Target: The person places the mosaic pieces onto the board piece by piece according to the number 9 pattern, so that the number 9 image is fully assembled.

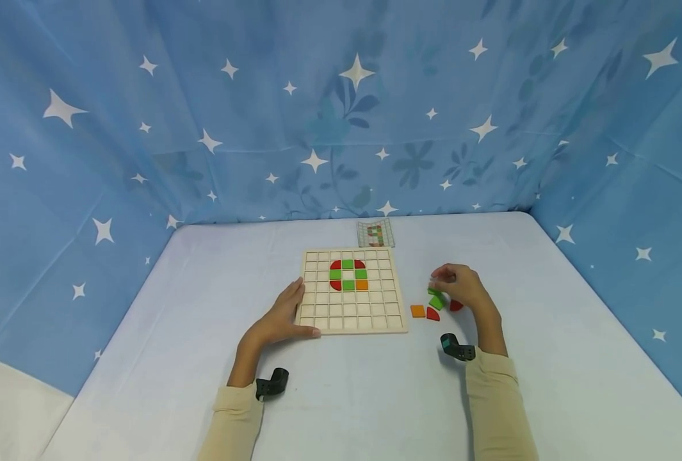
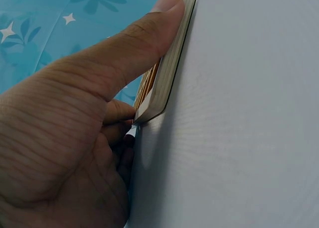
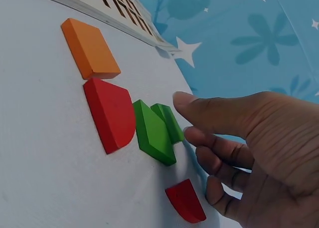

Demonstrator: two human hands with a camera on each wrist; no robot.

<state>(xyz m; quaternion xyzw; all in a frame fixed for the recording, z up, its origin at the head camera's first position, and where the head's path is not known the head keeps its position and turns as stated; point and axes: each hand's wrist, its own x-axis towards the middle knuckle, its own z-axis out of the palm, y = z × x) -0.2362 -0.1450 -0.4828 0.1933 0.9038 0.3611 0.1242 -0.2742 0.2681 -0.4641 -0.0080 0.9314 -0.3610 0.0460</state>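
The right grip hung parted, apparently empty, beside the farther green tile on the counter; a light edge pinch looked best, sparing the nearer green tile, while the left grip, fingers uncurled, braced the wooden grid board!

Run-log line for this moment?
left hand: touching grid board corner | right hand: near loose green pieces, contact unclear | loose orange square, loose red pieces: on table

Blue curtain wrapping the back and both sides, white stars everywhere, darker flowers too, and a white surface below!
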